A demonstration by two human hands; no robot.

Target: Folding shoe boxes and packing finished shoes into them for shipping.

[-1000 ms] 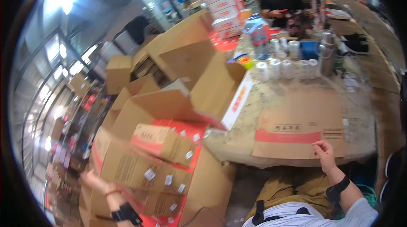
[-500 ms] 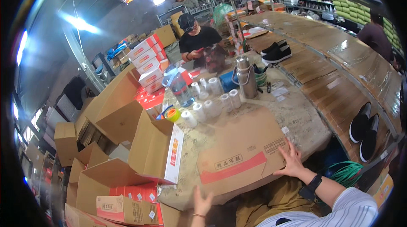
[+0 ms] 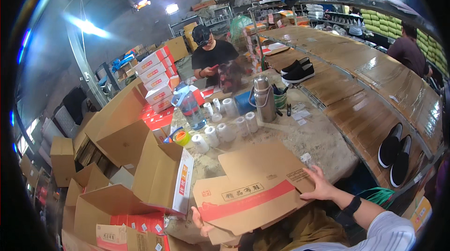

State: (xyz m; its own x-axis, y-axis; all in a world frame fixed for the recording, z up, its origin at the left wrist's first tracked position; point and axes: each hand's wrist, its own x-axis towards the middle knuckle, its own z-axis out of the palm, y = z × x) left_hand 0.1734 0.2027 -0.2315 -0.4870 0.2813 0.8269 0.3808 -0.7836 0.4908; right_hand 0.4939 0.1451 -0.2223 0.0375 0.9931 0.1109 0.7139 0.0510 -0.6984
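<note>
A flattened brown cardboard box (image 3: 262,176) with a red band lies at a tilt over the near edge of the table, its flaps partly unfolded. On its right end is my right hand (image 3: 321,186), thumb on the printed face and fingers at the edge. My left hand (image 3: 201,223) is at its lower left corner, partly hidden behind the cardboard, with fingers curled by the edge. Left of the cardboard stands a big open carton (image 3: 154,171) with a white printed side panel.
Several white rolls (image 3: 226,131), a water jug (image 3: 190,106), a tape roll (image 3: 182,137) and a steel flask (image 3: 265,99) stand farther back on the table (image 3: 323,143). Black shoes (image 3: 393,152) sit on the right-hand rack. A person (image 3: 213,54) is across the table, by stacked shoeboxes (image 3: 154,73).
My left hand has come to the cardboard's lower left corner. The cardboard has shifted nearer and left, and a left flap has opened out. My right hand keeps its right end.
</note>
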